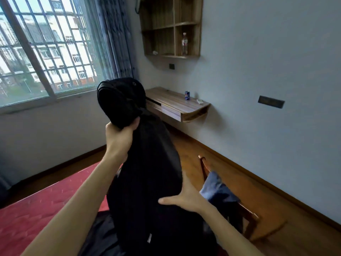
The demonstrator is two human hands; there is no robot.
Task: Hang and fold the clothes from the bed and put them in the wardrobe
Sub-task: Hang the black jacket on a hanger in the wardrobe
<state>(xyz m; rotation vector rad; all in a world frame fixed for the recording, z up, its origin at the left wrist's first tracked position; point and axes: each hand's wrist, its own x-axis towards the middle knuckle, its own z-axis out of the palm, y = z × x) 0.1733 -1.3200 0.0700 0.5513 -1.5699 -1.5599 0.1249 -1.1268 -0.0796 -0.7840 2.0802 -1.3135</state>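
A black hooded garment (147, 163) hangs lifted above the red bed (36, 209). My left hand (120, 133) grips it just below the bunched hood, raised high. My right hand (184, 198) lies lower against the garment's right side, thumb spread out and fingers hidden behind the cloth. The garment's lower part falls onto more dark cloth (99, 235) on the bed. No wardrobe is in view.
A wooden chair (245, 215) with a blue garment (217, 189) draped on it stands right of the bed. A wall-mounted desk (177, 104) holds a can (187, 95). A wall shelf (171, 26) holds a bottle. A barred window (46, 52) is on the left. Wooden floor lies between.
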